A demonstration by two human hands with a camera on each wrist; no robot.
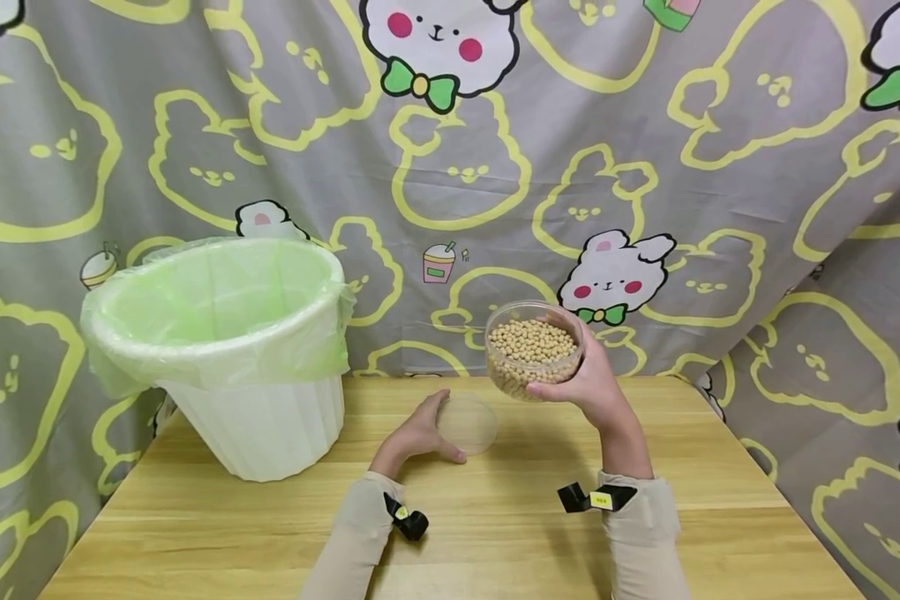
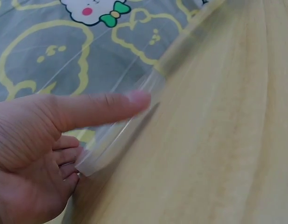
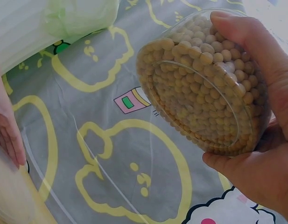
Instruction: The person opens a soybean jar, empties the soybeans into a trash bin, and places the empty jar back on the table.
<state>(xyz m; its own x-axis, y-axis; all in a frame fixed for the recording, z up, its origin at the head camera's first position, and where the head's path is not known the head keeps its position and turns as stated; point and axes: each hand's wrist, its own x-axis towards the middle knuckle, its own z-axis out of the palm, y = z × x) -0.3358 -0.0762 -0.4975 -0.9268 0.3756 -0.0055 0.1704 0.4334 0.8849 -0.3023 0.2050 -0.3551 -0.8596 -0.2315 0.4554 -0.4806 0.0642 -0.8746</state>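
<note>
In the head view, my right hand (image 1: pixel 588 383) grips a clear round plastic jar (image 1: pixel 501 373) and holds it up above the table. Pale yellow soybeans (image 1: pixel 532 340) fill much of the jar, whose top is uncovered. The right wrist view shows the jar's ringed bottom (image 3: pixel 195 105), with thumb and fingers curled round its side. Low at the table, my left hand (image 1: pixel 420 432) has its thumb and fingers round the edge of a clear round lid (image 1: pixel 471 423). Up close, the thumb lies at the lid's rim (image 2: pixel 111 140) and other fingertips touch its near end.
A white bin (image 1: pixel 262 433) with a light green liner bag (image 1: pixel 217 292) stands at the left of the wooden table (image 1: pixel 510 533). A patterned grey curtain (image 1: pixel 450 242) hangs behind the table's back edge. Each sleeve carries a small black wrist mount (image 1: pixel 596 498).
</note>
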